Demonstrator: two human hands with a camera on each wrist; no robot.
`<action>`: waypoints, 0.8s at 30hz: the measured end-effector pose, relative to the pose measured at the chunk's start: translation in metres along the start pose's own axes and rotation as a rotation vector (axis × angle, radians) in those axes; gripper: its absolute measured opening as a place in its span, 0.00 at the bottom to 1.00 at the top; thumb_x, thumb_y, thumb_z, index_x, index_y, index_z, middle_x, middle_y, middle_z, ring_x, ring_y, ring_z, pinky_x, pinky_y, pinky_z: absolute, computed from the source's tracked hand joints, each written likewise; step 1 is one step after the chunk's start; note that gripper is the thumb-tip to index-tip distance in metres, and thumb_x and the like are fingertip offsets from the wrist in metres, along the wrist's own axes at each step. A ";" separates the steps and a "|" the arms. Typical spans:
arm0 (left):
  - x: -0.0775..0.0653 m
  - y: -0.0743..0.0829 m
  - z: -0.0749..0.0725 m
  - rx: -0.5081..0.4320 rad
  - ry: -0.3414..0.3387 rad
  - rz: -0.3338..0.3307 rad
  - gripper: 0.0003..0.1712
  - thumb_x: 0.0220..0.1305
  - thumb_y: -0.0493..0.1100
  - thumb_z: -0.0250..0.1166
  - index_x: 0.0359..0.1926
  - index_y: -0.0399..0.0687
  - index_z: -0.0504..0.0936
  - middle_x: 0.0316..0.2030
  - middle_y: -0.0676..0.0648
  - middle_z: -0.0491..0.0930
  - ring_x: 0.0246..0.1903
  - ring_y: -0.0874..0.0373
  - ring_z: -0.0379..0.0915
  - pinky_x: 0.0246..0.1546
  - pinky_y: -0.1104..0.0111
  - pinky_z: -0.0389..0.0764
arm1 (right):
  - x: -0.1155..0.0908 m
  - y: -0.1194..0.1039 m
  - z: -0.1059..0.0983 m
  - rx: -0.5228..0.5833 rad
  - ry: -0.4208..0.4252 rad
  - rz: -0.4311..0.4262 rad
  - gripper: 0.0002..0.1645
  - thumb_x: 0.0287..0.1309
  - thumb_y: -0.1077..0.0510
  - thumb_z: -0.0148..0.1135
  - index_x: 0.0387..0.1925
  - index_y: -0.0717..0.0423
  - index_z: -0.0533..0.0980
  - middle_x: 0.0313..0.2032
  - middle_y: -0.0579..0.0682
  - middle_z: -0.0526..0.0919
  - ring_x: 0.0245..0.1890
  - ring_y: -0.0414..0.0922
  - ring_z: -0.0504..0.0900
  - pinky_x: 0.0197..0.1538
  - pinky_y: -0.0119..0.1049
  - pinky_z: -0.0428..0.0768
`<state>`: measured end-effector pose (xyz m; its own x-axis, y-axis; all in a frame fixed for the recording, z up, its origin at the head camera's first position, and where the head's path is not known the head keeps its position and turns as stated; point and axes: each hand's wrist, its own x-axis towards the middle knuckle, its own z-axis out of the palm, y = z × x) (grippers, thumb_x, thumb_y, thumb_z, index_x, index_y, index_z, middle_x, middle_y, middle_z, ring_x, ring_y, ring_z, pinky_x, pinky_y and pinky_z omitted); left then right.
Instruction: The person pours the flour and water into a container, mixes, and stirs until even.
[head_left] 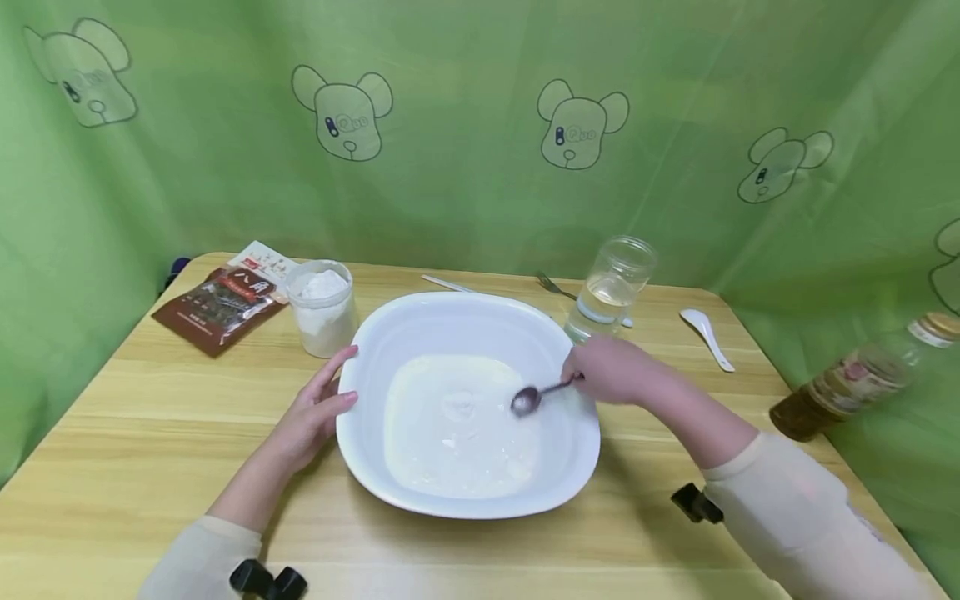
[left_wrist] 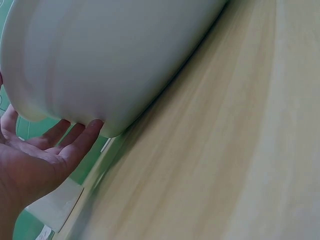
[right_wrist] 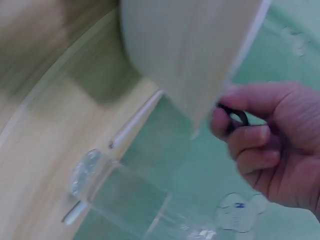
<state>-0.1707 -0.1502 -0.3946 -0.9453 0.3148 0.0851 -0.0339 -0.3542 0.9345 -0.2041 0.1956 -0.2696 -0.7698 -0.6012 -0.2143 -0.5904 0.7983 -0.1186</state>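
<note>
A large white basin (head_left: 468, 321) stands on the table. My left hand (head_left: 311, 417) is at its left side, with thumb and index fingertip at the rim; in the left wrist view, the other fingers of that hand (left_wrist: 40, 160) rest against the outer wall. My right hand (head_left: 611, 371) pinches the handle of a dark metal spoon (head_left: 527, 402), whose bowl hangs over the inside of the basin. The right wrist view shows the dark looped handle end (right_wrist: 239, 116) between thumb and fingers. A small white mound (head_left: 459, 406) lies on the basin's pale bottom.
Behind the basin's left stands a jar of white powder (head_left: 326, 321), beside a brown spice packet (head_left: 217, 312). A jar of clear liquid (head_left: 603, 296) stands behind my right hand, near a fork (head_left: 551, 285). Farther right are a white spoon (head_left: 705, 333) and a bottle of brown liquid (head_left: 840, 387).
</note>
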 end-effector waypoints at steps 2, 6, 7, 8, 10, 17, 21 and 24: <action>0.000 0.000 0.000 0.001 -0.001 -0.002 0.36 0.54 0.32 0.51 0.64 0.50 0.51 0.57 0.30 0.51 0.45 0.50 0.67 0.42 0.60 0.74 | 0.015 0.006 0.001 0.000 0.048 0.028 0.08 0.45 0.67 0.55 0.23 0.57 0.80 0.20 0.44 0.76 0.20 0.39 0.71 0.24 0.31 0.73; -0.001 0.001 0.000 0.001 -0.010 -0.007 0.36 0.54 0.32 0.51 0.64 0.49 0.50 0.57 0.30 0.50 0.46 0.50 0.66 0.42 0.60 0.74 | 0.052 0.004 0.010 0.062 0.119 -0.021 0.08 0.46 0.67 0.54 0.23 0.58 0.79 0.20 0.44 0.77 0.19 0.38 0.71 0.25 0.30 0.73; -0.001 0.001 0.000 0.002 -0.009 -0.006 0.36 0.54 0.32 0.51 0.64 0.49 0.50 0.57 0.30 0.50 0.46 0.50 0.66 0.42 0.60 0.74 | 0.061 0.001 0.012 0.091 0.128 -0.048 0.08 0.46 0.67 0.54 0.24 0.59 0.80 0.21 0.45 0.78 0.20 0.38 0.71 0.26 0.30 0.73; -0.001 0.001 0.000 0.002 -0.009 -0.004 0.37 0.54 0.32 0.51 0.64 0.48 0.50 0.57 0.30 0.50 0.46 0.51 0.67 0.42 0.60 0.74 | 0.068 -0.003 0.015 0.122 0.136 -0.080 0.07 0.46 0.67 0.55 0.25 0.59 0.80 0.22 0.45 0.79 0.20 0.38 0.72 0.27 0.29 0.74; 0.000 0.001 0.000 0.002 -0.009 0.001 0.37 0.53 0.32 0.51 0.64 0.48 0.50 0.57 0.30 0.50 0.45 0.51 0.67 0.42 0.60 0.74 | 0.079 -0.013 0.021 0.192 0.129 -0.140 0.07 0.46 0.66 0.56 0.29 0.61 0.80 0.24 0.46 0.80 0.22 0.36 0.74 0.30 0.28 0.75; 0.000 0.000 0.000 0.006 -0.011 0.006 0.36 0.54 0.32 0.51 0.64 0.48 0.50 0.57 0.30 0.50 0.46 0.51 0.66 0.42 0.60 0.73 | 0.059 -0.040 0.029 0.356 -0.086 -0.219 0.12 0.43 0.68 0.58 0.35 0.59 0.80 0.27 0.46 0.80 0.22 0.34 0.72 0.27 0.26 0.73; -0.001 0.001 -0.001 0.008 -0.009 0.002 0.36 0.54 0.33 0.51 0.64 0.49 0.50 0.57 0.30 0.50 0.46 0.51 0.66 0.42 0.60 0.73 | 0.027 -0.034 0.025 0.299 -0.121 -0.229 0.16 0.42 0.69 0.55 0.35 0.57 0.80 0.28 0.44 0.80 0.21 0.34 0.69 0.25 0.27 0.72; -0.001 0.001 -0.001 0.009 -0.017 0.002 0.36 0.55 0.33 0.51 0.64 0.48 0.49 0.57 0.30 0.50 0.47 0.51 0.66 0.43 0.60 0.73 | 0.010 -0.017 0.020 0.299 -0.088 -0.197 0.16 0.40 0.71 0.54 0.34 0.59 0.80 0.27 0.45 0.81 0.22 0.34 0.70 0.25 0.27 0.73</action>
<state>-0.1703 -0.1520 -0.3941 -0.9397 0.3291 0.0930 -0.0288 -0.3472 0.9373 -0.1971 0.1764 -0.2889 -0.6171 -0.7495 -0.2399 -0.6184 0.6503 -0.4413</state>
